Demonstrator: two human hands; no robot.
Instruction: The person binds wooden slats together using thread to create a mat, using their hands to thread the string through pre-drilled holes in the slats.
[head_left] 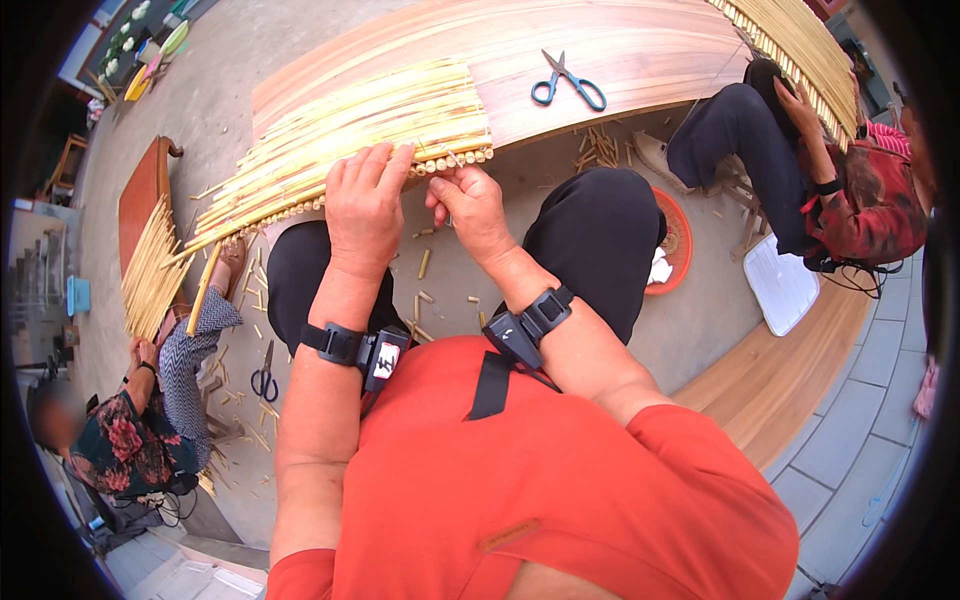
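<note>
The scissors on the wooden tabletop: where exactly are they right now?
In the head view, the scissors lie slightly open at the upper middle, on the wooden tabletop, right of the yellow stalk mat and beyond the right hand.

stalk mat (350, 130): yellow | tabletop (640, 50): tan woodgrain | basin (687, 245): orange | tray (782, 285): white

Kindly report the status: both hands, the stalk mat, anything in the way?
Left hand on stalk mat, near edge. Right hand curled beside that edge, contents unclear. Scissors on table, right of mat, clear of hands.
</note>
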